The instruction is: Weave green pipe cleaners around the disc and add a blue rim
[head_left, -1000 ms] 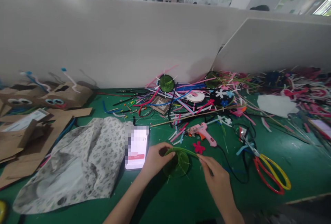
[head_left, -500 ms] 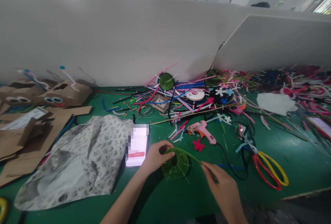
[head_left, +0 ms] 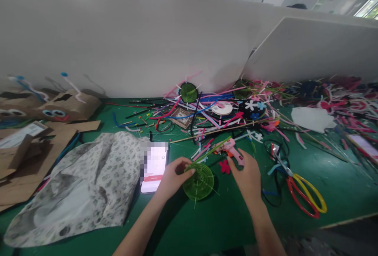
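My left hand (head_left: 178,175) pinches the upper left edge of a green coiled disc (head_left: 201,185), wound in a spiral from pipe cleaner. From its top edge a loose green pipe cleaner end (head_left: 213,149) sticks out to the upper right, passing the nozzle side of the glue gun. The pink hot glue gun (head_left: 233,151) lies on the table, and my right hand (head_left: 245,173) has its thumb and fingers around the handle. A red felt-like flower (head_left: 225,166) lies between the disc and my right hand.
A phone (head_left: 153,173) and a patterned cloth (head_left: 97,181) lie to the left, beside cardboard pieces (head_left: 56,157). Scissors (head_left: 304,193) with red and yellow handles rest at right, near a black cord (head_left: 276,197). Coloured pipe cleaners (head_left: 212,118) pile up along the white partition (head_left: 132,43).
My right hand has let go of the green pipe cleaner end and moved up to the glue gun's handle. The loose end now points further upward. My left hand still pinches the disc.
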A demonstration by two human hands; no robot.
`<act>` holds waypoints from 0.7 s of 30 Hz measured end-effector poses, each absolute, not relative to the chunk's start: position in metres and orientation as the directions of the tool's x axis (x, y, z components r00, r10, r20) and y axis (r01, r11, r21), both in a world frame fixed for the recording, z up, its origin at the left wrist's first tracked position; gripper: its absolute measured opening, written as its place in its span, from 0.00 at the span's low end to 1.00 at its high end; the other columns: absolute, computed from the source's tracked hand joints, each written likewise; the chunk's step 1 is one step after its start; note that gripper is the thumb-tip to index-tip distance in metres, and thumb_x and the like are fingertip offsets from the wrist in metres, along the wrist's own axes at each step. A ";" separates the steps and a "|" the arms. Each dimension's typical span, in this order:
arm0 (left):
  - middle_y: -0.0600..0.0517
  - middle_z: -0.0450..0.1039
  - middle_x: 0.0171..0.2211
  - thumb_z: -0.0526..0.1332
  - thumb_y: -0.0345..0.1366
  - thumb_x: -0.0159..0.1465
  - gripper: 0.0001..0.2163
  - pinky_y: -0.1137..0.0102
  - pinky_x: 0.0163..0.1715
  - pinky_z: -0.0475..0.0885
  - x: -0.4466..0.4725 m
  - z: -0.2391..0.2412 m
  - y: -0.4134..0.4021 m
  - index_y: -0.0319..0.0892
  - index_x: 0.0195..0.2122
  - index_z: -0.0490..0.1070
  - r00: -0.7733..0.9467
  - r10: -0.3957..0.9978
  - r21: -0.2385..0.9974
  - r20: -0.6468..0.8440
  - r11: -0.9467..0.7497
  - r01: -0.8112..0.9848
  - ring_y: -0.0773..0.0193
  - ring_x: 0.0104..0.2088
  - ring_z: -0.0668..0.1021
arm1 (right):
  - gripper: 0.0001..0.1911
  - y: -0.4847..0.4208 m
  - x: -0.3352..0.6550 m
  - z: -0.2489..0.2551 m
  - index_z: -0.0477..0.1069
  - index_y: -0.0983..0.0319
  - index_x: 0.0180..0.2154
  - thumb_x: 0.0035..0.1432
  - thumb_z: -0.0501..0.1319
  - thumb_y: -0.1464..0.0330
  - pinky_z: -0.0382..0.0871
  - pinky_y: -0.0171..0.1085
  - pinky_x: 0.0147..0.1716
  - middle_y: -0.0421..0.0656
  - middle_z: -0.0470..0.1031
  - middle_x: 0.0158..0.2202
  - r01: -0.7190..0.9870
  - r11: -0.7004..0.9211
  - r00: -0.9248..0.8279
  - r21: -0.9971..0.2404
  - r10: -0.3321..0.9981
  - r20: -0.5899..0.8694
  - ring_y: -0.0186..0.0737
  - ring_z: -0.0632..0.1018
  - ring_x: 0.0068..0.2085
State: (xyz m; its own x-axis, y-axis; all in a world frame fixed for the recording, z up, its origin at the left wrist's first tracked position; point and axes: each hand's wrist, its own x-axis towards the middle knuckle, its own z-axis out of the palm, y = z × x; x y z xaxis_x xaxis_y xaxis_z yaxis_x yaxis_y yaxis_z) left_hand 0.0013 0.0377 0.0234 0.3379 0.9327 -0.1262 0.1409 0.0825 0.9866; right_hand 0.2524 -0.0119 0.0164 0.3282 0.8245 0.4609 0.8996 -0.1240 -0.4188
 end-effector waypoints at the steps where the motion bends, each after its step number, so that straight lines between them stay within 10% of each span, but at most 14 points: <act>1: 0.56 0.66 0.27 0.66 0.37 0.55 0.09 0.74 0.29 0.62 0.001 0.023 0.038 0.40 0.35 0.71 0.327 0.936 0.987 -0.128 0.087 0.138 0.67 0.29 0.69 | 0.27 -0.003 0.251 0.012 0.67 0.63 0.51 0.56 0.58 0.52 0.70 0.45 0.40 0.53 0.74 0.45 0.908 -0.122 0.307 -0.400 0.844 0.439 0.52 0.74 0.46; 21: 0.56 0.65 0.27 0.66 0.37 0.55 0.09 0.74 0.29 0.63 0.002 0.027 0.037 0.41 0.34 0.70 0.298 0.940 0.986 -0.163 0.141 0.094 0.67 0.29 0.70 | 0.15 0.001 0.247 -0.002 0.72 0.59 0.47 0.57 0.62 0.65 0.71 0.39 0.41 0.45 0.77 0.40 0.835 0.181 0.185 -0.520 0.797 0.575 0.42 0.77 0.41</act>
State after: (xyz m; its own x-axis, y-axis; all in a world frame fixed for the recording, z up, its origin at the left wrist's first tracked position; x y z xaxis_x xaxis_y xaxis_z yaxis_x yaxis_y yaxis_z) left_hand 0.0019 0.0368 0.0273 0.2985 0.9404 -0.1630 0.0935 0.1411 0.9856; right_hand 0.2467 0.0006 -0.0022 0.1852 0.7967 0.5753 0.8347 0.1815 -0.5200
